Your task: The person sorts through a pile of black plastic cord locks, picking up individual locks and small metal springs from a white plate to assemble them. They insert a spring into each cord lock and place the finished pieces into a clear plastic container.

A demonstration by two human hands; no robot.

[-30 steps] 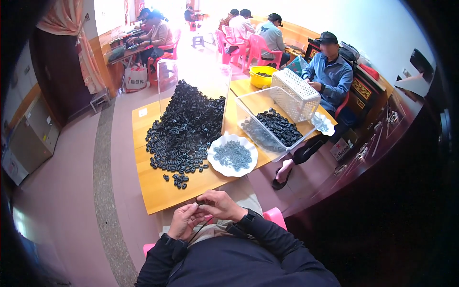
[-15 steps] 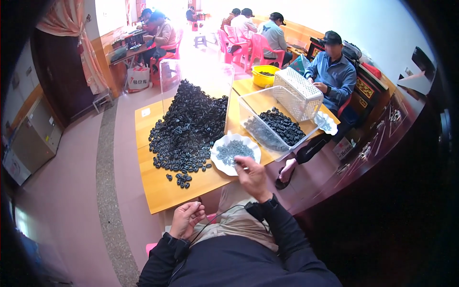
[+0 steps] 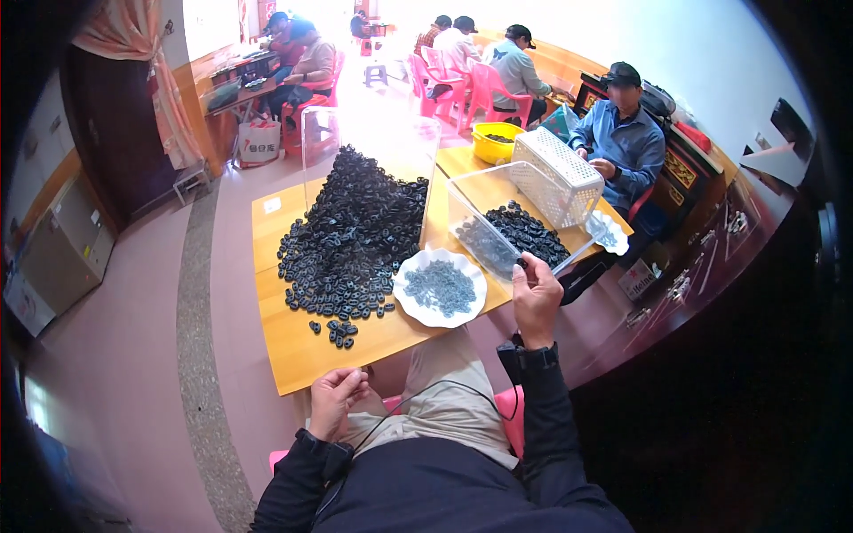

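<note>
My right hand (image 3: 537, 302) is raised at the near edge of a clear plastic bin (image 3: 475, 191), pinching a small black oval piece (image 3: 522, 263) between thumb and fingertips. Inside that bin lies a heap of black pieces (image 3: 524, 233). My left hand (image 3: 334, 401) hovers above my lap, just off the table's near edge, its thumb and fingers pressed together; what they hold, if anything, is too small to make out. Between the bin and a large pile of black oval pieces (image 3: 355, 235) stands a white scalloped plate (image 3: 407, 306) with many tiny translucent grey parts (image 3: 440, 286).
The wooden table (image 3: 275, 342) carries another clear bin (image 3: 322, 133) behind the pile, a white perforated basket (image 3: 560, 173) and a yellow basin (image 3: 489, 147). A person in a blue shirt (image 3: 626, 142) sits at the right. A black cable (image 3: 462, 383) runs between my wrists.
My right hand has moved right, from over the plate to the near edge of the clear bin, carrying a black piece. My left hand stays pinched near the same spot.
</note>
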